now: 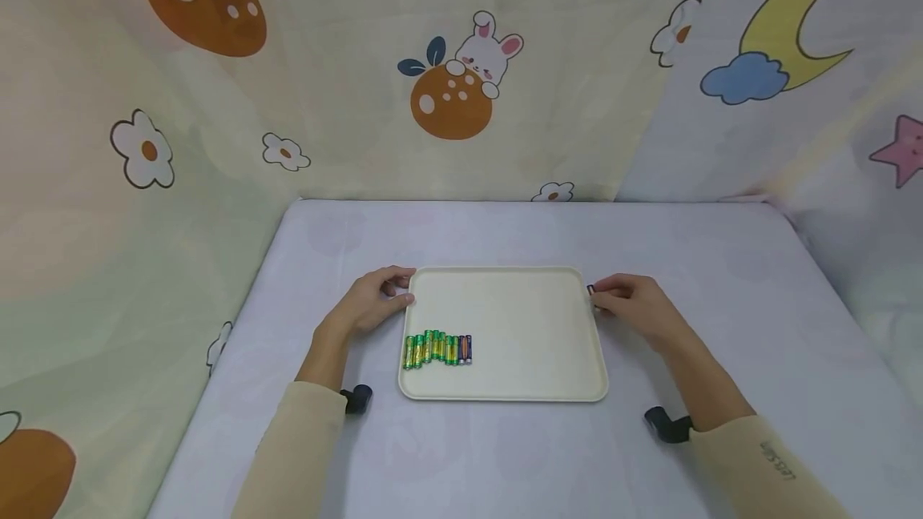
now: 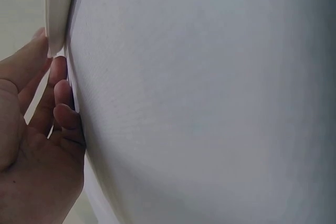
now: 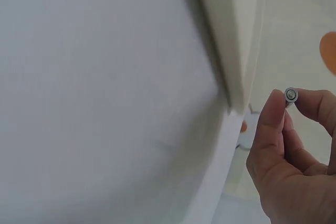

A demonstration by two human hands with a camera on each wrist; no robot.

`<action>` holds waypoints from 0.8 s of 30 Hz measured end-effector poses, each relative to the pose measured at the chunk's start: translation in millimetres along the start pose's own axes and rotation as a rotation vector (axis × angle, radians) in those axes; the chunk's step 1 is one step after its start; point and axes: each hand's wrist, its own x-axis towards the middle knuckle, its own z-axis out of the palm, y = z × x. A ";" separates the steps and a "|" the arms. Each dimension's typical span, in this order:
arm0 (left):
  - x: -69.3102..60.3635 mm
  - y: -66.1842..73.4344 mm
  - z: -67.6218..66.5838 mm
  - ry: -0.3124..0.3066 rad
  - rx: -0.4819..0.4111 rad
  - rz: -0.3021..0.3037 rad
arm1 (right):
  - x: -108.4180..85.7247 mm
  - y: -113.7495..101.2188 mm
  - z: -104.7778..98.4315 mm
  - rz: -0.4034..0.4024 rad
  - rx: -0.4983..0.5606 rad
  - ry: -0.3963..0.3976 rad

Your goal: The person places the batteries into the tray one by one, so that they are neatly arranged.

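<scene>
A cream rectangular tray point(image 1: 534, 335) lies on the table. My left hand point(image 1: 369, 301) grips its left rim, with the thumb on the rim and the other fingers curled beside the edge in the left wrist view. Just off the tray's upper right edge, my right hand point(image 1: 640, 307) pinches a small battery point(image 3: 291, 95) between thumb and fingertips; one round end faces the right wrist camera. In the tray's lower left, several green batteries point(image 1: 429, 347) stand side by side in an uneven row. Two dark purple batteries point(image 1: 465, 349) adjoin the row's right end.
A pale cloth point(image 1: 505, 463) covers the table around the tray. Behind and to the sides hang printed curtains point(image 1: 346, 86) with rabbits, oranges and flowers. A black wrist camera mount point(image 1: 358, 399) sits at the left wrist, another mount point(image 1: 667, 425) at the right.
</scene>
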 end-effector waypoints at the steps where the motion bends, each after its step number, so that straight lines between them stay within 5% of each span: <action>1: 0.0 -0.2 -0.1 0.001 -0.001 0.000 | -1.2 -3.6 3.5 -0.006 0.024 -0.013; 13: -0.9 -2.3 -0.7 0.000 0.005 -0.014 | -9.1 -26.4 51.1 -0.072 0.070 -0.148; 24: 0.0 -0.4 0.4 0.004 -0.004 -0.008 | -21.4 -37.1 98.3 0.013 0.176 -0.225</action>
